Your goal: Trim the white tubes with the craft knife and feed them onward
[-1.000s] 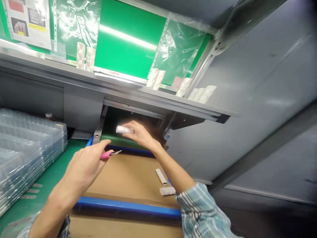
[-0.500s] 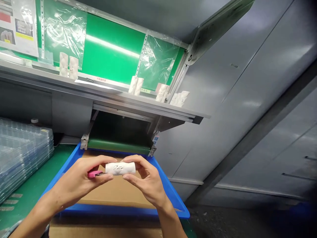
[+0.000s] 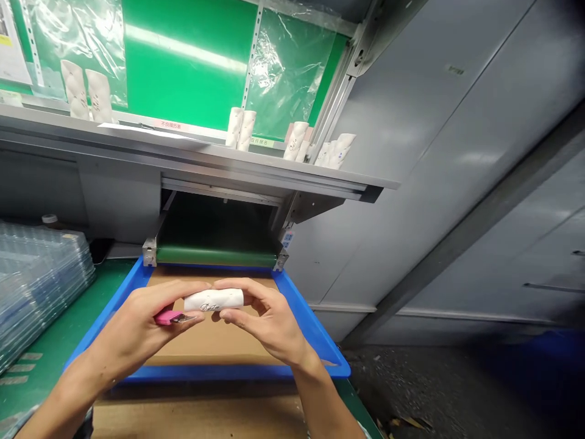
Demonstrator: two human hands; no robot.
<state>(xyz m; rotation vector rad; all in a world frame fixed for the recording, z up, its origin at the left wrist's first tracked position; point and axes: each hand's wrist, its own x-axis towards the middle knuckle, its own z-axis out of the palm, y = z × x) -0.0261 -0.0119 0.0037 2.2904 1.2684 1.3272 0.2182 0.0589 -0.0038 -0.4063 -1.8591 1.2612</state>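
At the far left of the bench, what's sitting on the green mat [image 3: 86,311]?

A stack of clear plastic trays [image 3: 41,286] is standing there, just beside a blue tray [image 3: 228,373].

And the left hand [image 3: 137,323], how is it posed?

It's curling inward, reaching across toward the other hand, with the thumb and fingers closing on a pair of pink-handled snips [image 3: 167,317]. Their small metal blades are pointing right, just below a white padded roll [image 3: 213,300].

Where's that roll lying?

It's lying level in midair between the two hands, above the cardboard [image 3: 210,335] lining the tray, with dark script showing on its side.

Who's got hold of it?

The right hand [image 3: 269,320] is pinching its right end, nearly closed, with the thumb beneath and the fingers over the top. The left fingertips are coming up just beside the other end, though I can't tell whether they're touching it.

And further up?

More white rolls [image 3: 240,129] are standing upright along a metal shelf [image 3: 183,152], with grey metal panels [image 3: 434,183] running off to the right.
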